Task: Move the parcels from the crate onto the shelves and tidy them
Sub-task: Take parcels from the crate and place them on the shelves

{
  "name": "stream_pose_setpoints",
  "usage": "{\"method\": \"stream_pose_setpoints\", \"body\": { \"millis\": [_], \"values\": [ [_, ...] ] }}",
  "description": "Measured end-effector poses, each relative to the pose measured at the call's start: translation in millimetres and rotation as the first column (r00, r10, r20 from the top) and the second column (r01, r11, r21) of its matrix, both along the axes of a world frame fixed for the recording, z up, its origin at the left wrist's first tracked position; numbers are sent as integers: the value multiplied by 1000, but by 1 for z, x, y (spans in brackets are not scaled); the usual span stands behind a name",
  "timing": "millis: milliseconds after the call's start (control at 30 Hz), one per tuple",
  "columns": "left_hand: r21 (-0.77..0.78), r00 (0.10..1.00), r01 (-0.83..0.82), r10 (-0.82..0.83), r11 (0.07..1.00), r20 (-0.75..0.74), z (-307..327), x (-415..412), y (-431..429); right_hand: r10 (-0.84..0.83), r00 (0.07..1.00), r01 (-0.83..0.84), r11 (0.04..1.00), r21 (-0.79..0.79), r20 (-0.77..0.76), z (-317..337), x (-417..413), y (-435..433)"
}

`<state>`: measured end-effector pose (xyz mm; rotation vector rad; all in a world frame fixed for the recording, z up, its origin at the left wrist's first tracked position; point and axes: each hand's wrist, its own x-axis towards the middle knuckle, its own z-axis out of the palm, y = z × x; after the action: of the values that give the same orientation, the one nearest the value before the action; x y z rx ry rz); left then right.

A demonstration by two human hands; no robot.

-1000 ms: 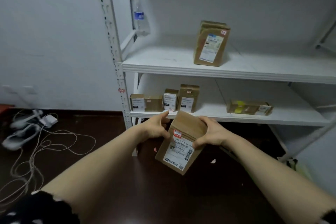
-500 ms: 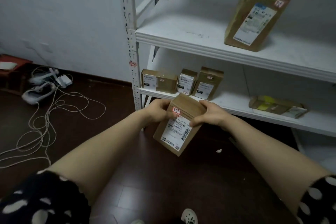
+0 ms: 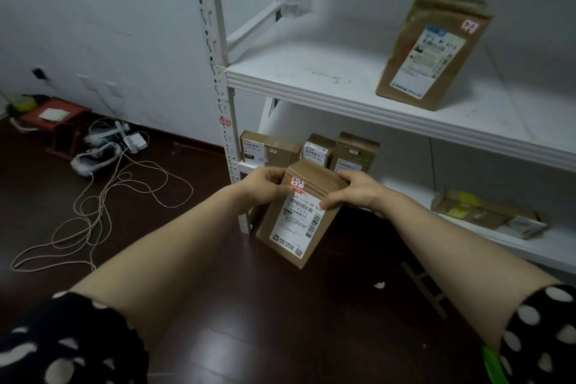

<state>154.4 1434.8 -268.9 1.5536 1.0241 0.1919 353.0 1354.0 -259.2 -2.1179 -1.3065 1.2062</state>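
dark floor [image 3: 249, 321] below, labelled parcel [image 3: 296, 221] gripped at its top by left hand [image 3: 265, 185] and right hand [image 3: 355, 193], not shelved yet. three small boxes [image 3: 318, 150] and a flat parcel [image 3: 486, 212] already set on the lower shelf [image 3: 558, 243], one big parcel [image 3: 433, 50] above. crate isn't seen.

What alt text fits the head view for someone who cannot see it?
The left hand and right hand grip a brown labelled parcel by its top, in front of a white shelf unit. A larger parcel stands on the upper shelf; three small boxes and a flat parcel sit on the lower shelf.
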Motion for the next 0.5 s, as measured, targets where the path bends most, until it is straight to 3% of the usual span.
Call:
{"method": "stream_pose_setpoints", "body": {
  "millis": [133,233,333,500],
  "values": [
    [54,999,-5,7,999,-37,1,3,0,56,998,-57,998,19,31,1,5,4],
    [278,967,73,0,958,-254,-13,0,1,178,960,-180,984,-13,216,-8,-5,11],
    [465,890,268,-31,844,-455,-26,-11,3,273,919,-279,960,-19,284,-23,-27,19],
    [369,734,485,-139,793,-665,-54,-37,34,375,888,-386,922,-11,265,-52,-64,49]
  ]
}}
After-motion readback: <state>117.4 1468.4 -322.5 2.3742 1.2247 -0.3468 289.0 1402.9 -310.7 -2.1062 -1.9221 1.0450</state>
